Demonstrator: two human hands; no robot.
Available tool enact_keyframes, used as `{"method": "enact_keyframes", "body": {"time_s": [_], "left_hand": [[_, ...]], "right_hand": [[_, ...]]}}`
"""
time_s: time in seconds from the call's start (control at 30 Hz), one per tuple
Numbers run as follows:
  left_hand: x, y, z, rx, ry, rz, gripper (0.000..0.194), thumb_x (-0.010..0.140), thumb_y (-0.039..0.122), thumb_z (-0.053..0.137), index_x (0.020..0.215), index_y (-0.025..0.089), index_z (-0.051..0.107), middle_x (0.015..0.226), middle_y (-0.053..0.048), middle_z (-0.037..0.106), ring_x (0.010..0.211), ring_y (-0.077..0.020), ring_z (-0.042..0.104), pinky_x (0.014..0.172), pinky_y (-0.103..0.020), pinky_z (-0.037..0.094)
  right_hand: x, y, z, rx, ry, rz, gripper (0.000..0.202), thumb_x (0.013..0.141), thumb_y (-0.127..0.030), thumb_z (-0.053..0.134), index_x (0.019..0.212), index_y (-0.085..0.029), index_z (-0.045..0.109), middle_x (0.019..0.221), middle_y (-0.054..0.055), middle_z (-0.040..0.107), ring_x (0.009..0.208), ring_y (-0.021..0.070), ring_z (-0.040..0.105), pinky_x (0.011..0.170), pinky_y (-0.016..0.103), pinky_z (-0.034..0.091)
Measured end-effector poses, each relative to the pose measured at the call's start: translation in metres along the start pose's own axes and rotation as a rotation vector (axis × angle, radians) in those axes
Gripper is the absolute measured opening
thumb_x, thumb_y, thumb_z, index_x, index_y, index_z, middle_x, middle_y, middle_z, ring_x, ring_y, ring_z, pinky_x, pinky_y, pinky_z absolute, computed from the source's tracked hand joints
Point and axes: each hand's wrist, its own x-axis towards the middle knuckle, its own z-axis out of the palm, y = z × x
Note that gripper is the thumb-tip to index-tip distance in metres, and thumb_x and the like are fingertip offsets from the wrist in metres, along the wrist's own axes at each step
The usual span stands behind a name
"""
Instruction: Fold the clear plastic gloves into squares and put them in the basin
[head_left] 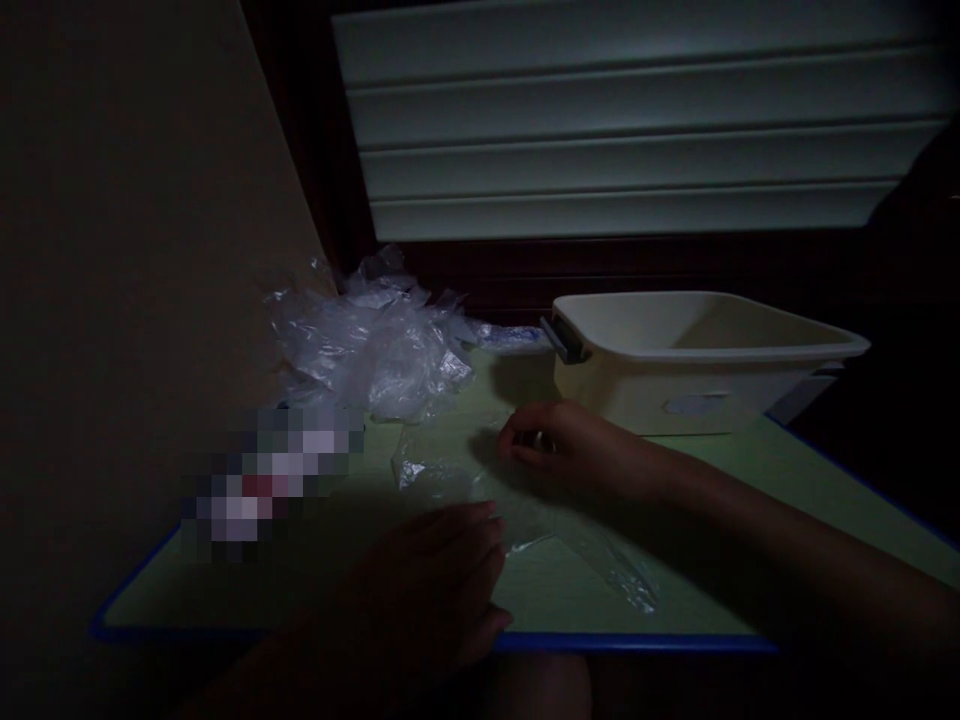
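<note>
A clear plastic bag (517, 510) lies spread on the pale green table (712, 570), its edges creased and shiny. My left hand (442, 570) is at the bag's near left side, palm down with fingers stretched out; the dim light hides whether it presses on the plastic. Above the middle of the bag, my right hand (577, 445) has its fingers curled and the thumb drawn against them. What those fingertips hold, if anything, cannot be made out.
Crumpled clear plastic bags (382, 340) form a heap at the back left. At the back right stands a cream plastic bin (637, 390) with a grey handle clip. A blurred-out item (274, 475) lies on the left. Blue edging (637, 641) borders the table.
</note>
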Motion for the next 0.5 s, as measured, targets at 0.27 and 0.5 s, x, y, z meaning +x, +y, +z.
{"method": "enact_keyframes", "body": {"time_s": [0.27,0.5], "left_hand": [[0.025,0.010,-0.001,0.004,-0.087,-0.067,0.022,0.083,0.028,0.058,0.096,0.011,0.059,0.099,-0.008,0.065,0.095,-0.0202,0.058,0.083,-0.030,0.049],[0.037,0.012,0.024,-0.033,-0.129,-0.136,0.031,0.083,0.039,0.052,0.098,0.013,0.057,0.100,-0.008,0.063,0.090,-0.0192,0.057,0.080,-0.026,0.048]], "right_hand": [[-0.024,0.017,-0.013,0.015,-0.089,-0.086,0.013,0.083,-0.014,0.050,0.088,-0.011,0.063,0.083,0.006,0.062,0.073,0.0125,0.056,0.066,0.023,0.043],[-0.042,0.027,-0.016,0.039,-0.139,-0.178,0.026,0.078,0.001,0.049,0.096,-0.013,0.061,0.093,0.004,0.060,0.086,0.0106,0.056,0.076,0.020,0.043]]}}
